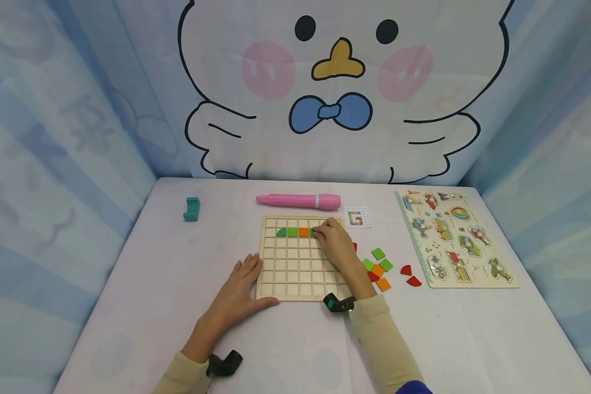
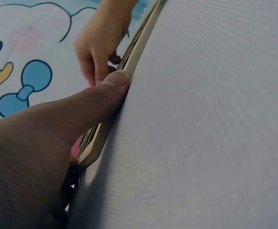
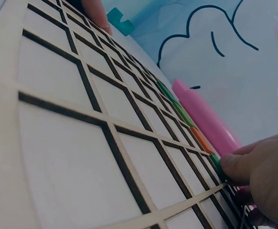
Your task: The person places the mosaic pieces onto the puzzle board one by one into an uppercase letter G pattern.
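Observation:
A wooden grid board (image 1: 293, 277) lies on the table. My left hand (image 1: 236, 287) rests at its lower left corner, fingers along the left edge and thumb (image 2: 98, 98) against the near edge. In an upper row sit a rounded dark green tile (image 1: 281, 232), a light green square tile (image 1: 293, 232) and an orange square tile (image 1: 303, 232). At the right end of that row my right hand (image 1: 337, 243) pinches a dark green tile (image 3: 217, 165), its thumb on the tile. The hand hides part of this tile and the fingertips beneath.
Loose green tiles (image 1: 378, 253), orange tiles (image 1: 383, 284) and red tiles (image 1: 413, 281) lie right of the board. Behind it are a pink pen (image 1: 295, 201) and a small pattern card (image 1: 357, 218). A picture puzzle (image 1: 453, 241) stands far right, a teal block (image 1: 192, 209) far left.

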{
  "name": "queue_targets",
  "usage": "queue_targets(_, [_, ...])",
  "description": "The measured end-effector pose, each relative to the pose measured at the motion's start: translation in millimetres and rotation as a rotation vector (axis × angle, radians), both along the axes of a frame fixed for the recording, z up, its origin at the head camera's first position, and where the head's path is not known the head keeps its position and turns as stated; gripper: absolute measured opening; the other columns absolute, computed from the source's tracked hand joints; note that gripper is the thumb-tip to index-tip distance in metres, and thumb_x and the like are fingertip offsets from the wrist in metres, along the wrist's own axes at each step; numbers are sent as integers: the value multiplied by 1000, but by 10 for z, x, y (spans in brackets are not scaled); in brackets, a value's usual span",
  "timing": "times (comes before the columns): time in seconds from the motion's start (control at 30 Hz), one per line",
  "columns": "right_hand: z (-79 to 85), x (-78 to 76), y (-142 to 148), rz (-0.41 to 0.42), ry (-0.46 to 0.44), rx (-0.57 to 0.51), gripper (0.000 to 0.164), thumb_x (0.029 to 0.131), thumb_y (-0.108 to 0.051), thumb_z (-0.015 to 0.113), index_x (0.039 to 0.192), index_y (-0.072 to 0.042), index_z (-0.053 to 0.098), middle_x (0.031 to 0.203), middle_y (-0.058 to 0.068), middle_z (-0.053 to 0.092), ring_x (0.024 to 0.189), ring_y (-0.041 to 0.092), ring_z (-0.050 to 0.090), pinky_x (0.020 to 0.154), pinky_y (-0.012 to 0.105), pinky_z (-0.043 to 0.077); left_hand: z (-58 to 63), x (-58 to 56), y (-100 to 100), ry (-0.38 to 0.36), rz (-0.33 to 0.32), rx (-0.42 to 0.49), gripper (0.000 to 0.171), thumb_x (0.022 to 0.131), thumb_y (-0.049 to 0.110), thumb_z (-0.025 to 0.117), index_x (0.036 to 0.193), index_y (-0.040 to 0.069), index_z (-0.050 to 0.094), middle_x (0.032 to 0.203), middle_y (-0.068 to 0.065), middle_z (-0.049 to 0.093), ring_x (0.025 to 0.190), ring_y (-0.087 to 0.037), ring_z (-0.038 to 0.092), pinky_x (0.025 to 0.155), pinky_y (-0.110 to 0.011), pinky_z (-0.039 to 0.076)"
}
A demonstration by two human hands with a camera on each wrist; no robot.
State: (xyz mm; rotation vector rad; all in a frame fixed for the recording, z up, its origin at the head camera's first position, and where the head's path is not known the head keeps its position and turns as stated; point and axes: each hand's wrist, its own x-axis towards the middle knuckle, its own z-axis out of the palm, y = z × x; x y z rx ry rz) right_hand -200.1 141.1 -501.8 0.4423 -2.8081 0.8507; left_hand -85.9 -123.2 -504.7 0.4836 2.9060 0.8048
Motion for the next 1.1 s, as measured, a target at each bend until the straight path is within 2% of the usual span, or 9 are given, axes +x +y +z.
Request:
queue_targets(0.17, [-2, 4, 1, 4, 10, 2, 18, 98, -13, 65, 107, -2, 77, 98, 9, 61, 88, 22, 64, 79, 37, 58, -7, -5, 2, -2, -6, -16, 104, 79, 61, 75, 152, -3, 36, 161, -16, 34, 154, -31, 25, 128, -48, 19])
queue_targets(0.33, [13, 7, 8, 16, -18, -11, 21, 99, -13, 63, 111, -1, 75, 101, 11, 62, 91, 23, 63, 81, 37, 57, 3, -4, 1, -9, -4, -26, 105, 80, 62, 75, 152, -3, 36, 162, -16, 34, 154, -31, 24, 129, -48, 18])
queue_targets(0.47, [40, 18, 10, 16, -43, -34, 22, 100, -13, 62, 115, -1, 73, 103, 12, 61, 87, 22, 60, 77, 36, 55, 6, -3, 3, -8, -3, -28, 105, 80, 62, 75, 152, -3, 36, 162, -16, 34, 154, -31, 24, 128, -48, 18])
queue_targets(0.63, [78, 40, 18, 19, -30, -31, 24, 100, -15, 62, 117, -1, 71, 102, 11, 61, 82, 20, 55, 72, 33, 52, -9, -7, 4, -4, -2, -25, 104, 80, 62, 75, 152, -3, 36, 161, -16, 34, 154, -31, 24, 128, -49, 19])
queue_targets(0.8, [118, 61, 40, 4, -35, -35, 26, 100, -18, 61, 119, -2, 70, 108, 12, 62, 85, 21, 57, 77, 34, 54, -20, -12, 12, 0, -5, -22, 104, 80, 61, 75, 152, -3, 37, 161, -16, 35, 154, -32, 25, 128, -49, 19])
queue_targets(1.0, [195, 105, 74, -18, -76, -40, 31, 101, -24, 61, 124, -4, 66, 118, 11, 62, 100, 23, 63, 89, 38, 58, -20, -1, 8, 11, -2, -24, 104, 80, 62, 74, 152, -3, 37, 161, -16, 35, 154, -31, 25, 128, -48, 19])
queue_targets(1.1, [218, 117, 97, -22, -79, -30, 33, 100, -24, 63, 126, -4, 65, 118, 12, 61, 102, 24, 62, 90, 38, 58, -24, -3, 6, 9, 0, -27, 105, 80, 63, 74, 152, -2, 36, 162, -16, 35, 154, -31, 25, 128, -48, 19])
